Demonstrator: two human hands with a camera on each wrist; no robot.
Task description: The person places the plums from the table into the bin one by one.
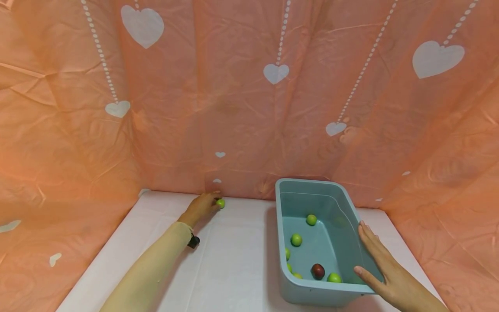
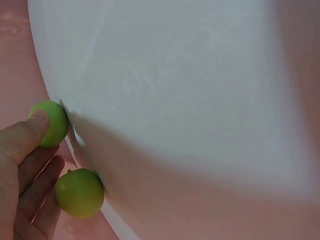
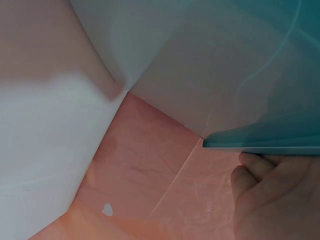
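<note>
At the back of the white table, my left hand [image 1: 202, 208] pinches a small round green fruit [image 2: 52, 124] between thumb and fingers. A second green fruit [image 2: 80, 193], with a little stem nub, lies against the lower fingers in the left wrist view; the head view shows only one green fruit [image 1: 221, 203] by this hand. My right hand [image 1: 390, 264] rests at the right rim of a blue-grey plastic tub [image 1: 312, 291], its fingers extended and thumb spread apart. Inside the tub lie several green fruits [image 1: 296, 239] and one dark red fruit [image 1: 317, 271].
The white tabletop [image 1: 230, 255] stretches between the left arm and the tub. An orange-pink curtain [image 1: 234, 108] with white hearts hangs behind and on both sides. A black wrist device [image 1: 193, 241] is strapped to the left wrist.
</note>
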